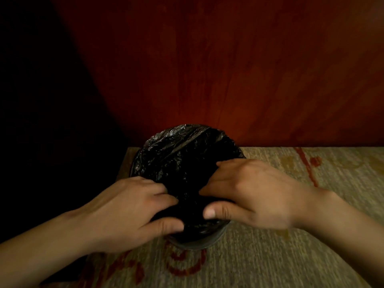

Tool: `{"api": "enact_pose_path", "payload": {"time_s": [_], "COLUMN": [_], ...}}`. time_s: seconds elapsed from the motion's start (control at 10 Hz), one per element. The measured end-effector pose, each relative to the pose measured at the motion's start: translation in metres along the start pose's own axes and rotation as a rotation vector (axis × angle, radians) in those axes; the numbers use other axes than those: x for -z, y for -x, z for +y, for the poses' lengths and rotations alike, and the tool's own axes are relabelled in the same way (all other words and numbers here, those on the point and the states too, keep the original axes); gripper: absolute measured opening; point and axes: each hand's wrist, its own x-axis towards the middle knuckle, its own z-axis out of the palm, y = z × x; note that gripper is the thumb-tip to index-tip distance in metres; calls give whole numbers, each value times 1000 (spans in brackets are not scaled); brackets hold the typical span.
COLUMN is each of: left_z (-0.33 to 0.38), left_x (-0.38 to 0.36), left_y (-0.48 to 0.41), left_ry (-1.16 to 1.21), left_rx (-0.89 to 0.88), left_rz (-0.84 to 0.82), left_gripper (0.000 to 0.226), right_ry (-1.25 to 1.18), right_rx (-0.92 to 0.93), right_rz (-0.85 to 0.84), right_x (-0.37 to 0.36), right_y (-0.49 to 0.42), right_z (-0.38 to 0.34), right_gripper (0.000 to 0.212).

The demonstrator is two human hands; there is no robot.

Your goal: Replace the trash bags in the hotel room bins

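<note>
A round bin (195,244) stands on the carpet against a wooden wall, and only its grey near rim shows. A crumpled black trash bag (178,154) covers its top. My left hand (128,210) pinches the bag's near edge between thumb and fingers at the bin's front left. My right hand (253,194) pinches the same dark plastic from the right, thumb toward me and fingers over the bag. The two hands are close together above the bin's near side.
A reddish-brown wooden panel (228,69) rises right behind the bin. A beige carpet (291,256) with red markings spreads to the right and toward me. The left side (41,121) is in deep shadow.
</note>
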Motion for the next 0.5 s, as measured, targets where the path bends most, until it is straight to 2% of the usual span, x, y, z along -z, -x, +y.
{"api": "enact_pose_path", "payload": {"time_s": [0.1, 0.2, 0.3, 0.4, 0.5], "left_z": [-1, -8, -13, -15, -14], "left_x": [3, 7, 7, 3, 6], "left_y": [-8, -20, -29, -33, -31], "left_ry": [81, -68, -165, -245, -268], "left_rx": [69, 104, 198, 217, 301], "left_rz": [162, 235, 186, 173, 162], "left_gripper": [58, 56, 67, 73, 76], "right_ry": [-49, 29, 94, 130, 147], "right_rx": [-126, -191, -215, -230, -294], "right_rz": [135, 176, 177, 205, 307], "right_x": [4, 4, 2, -1, -8], "right_y": [-8, -20, -27, -28, -29], "right_z": [4, 7, 10, 16, 16], "right_gripper": [63, 60, 56, 53, 51]}}
